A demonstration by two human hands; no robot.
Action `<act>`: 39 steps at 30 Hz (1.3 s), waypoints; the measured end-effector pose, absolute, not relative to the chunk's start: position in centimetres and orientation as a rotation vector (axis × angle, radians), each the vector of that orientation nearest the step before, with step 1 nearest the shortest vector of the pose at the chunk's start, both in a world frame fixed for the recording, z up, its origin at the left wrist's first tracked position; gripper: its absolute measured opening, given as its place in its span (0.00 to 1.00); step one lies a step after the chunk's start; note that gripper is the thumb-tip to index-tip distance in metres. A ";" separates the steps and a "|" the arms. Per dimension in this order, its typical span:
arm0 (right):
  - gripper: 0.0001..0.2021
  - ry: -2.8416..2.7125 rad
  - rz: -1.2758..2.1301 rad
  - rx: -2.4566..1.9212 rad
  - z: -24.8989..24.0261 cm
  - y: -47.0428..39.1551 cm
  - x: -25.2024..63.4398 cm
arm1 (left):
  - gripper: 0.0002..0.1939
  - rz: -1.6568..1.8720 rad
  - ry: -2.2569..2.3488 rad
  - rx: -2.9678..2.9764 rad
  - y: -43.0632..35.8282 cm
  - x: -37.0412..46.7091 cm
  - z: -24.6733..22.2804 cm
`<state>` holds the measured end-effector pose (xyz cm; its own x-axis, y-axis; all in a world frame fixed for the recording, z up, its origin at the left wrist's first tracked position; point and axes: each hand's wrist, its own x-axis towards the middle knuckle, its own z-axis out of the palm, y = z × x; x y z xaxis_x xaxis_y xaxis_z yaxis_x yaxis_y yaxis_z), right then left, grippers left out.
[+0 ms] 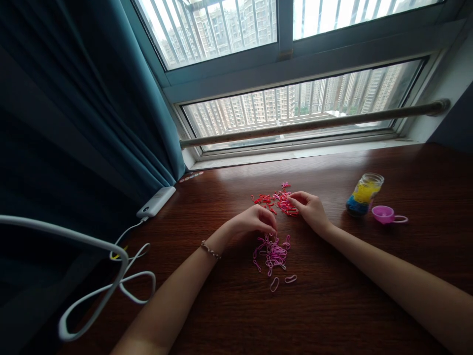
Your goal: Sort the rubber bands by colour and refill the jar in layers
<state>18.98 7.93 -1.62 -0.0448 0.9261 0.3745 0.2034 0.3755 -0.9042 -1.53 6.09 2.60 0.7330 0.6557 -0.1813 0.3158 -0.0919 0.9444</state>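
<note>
Looks like a home, upper-floor flat. Evidence: full blue curtain (148, 108) at left, framed window (285, 29), metal rail (318, 124) across its lower pane. Outside: bars (225, 22), apartment-style towers (273, 107) filling the view, ground well below. Inside: dark wood-grain top (332, 301) against the sill (258, 159), white box (157, 201) on a cable (130, 228). Daylight through glass.

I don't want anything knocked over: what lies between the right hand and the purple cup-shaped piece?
In the head view, bare tabletop, then a glass jar with yellow and blue contents.
</note>
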 end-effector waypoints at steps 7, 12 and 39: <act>0.11 -1.476 0.910 -1.010 -1.4 7.4 18.3 | 0.14 0.676 1.042 2.191 6.4 -1.3 1.8; 0.07 -1.874 0.976 -0.733 -0.3 3.9 16.3 | 0.11 0.763 1.074 2.735 7.3 -2.0 0.7; 0.12 -1.483 0.446 -1.445 -2.4 10.0 21.0 | 0.14 0.505 1.027 3.002 7.0 -1.7 0.2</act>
<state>21.05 9.97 -2.42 0.1874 0.9059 0.3797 0.5466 0.2250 -0.8066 -1.73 7.04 0.16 0.7465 0.5853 0.3164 0.6078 -0.7934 0.0337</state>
